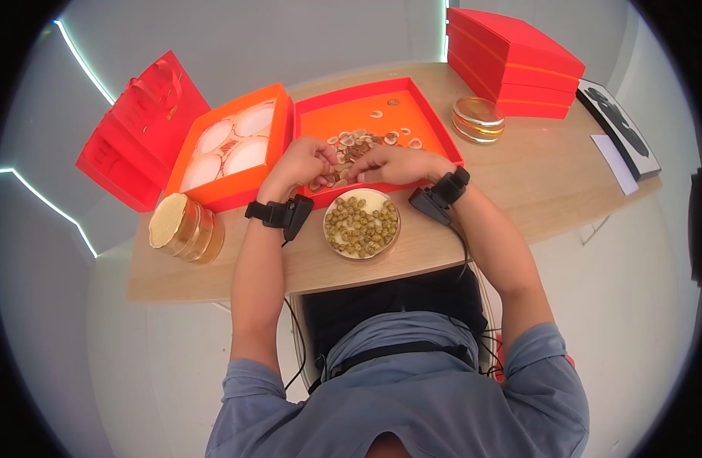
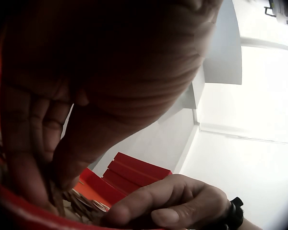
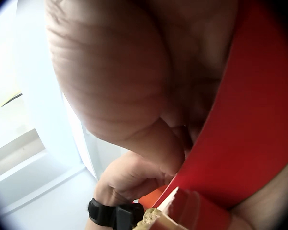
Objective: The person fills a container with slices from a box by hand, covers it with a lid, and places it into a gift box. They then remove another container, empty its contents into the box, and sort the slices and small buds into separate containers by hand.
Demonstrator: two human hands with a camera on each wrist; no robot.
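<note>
A red box with an orange inside (image 1: 366, 107) holds a heap of thin, brown dried slices (image 1: 360, 145) with pale rims. My left hand (image 1: 296, 164) reaches over its near wall, at the heap's left side. In the left wrist view, the thumb and index finger pinch a thin dried slice (image 2: 56, 197) held edge-on. From the right, my right hand (image 1: 397, 164) rests its fingertips among the slices, index finger long and thumb (image 2: 165, 216) apart from it. Just in front of both hands stands a round tub of greenish curled pellets (image 1: 362, 225). The red wall hides the right fingertips in the right wrist view.
On the left are an orange-rimmed box (image 1: 236, 141) with four round white lids, a red gift bag (image 1: 141, 126) and a gold-clear jar (image 1: 187, 229). Toward the back right stand stacked red boxes (image 1: 511, 65), a glass jar (image 1: 477, 120) and a framed picture (image 1: 618, 126).
</note>
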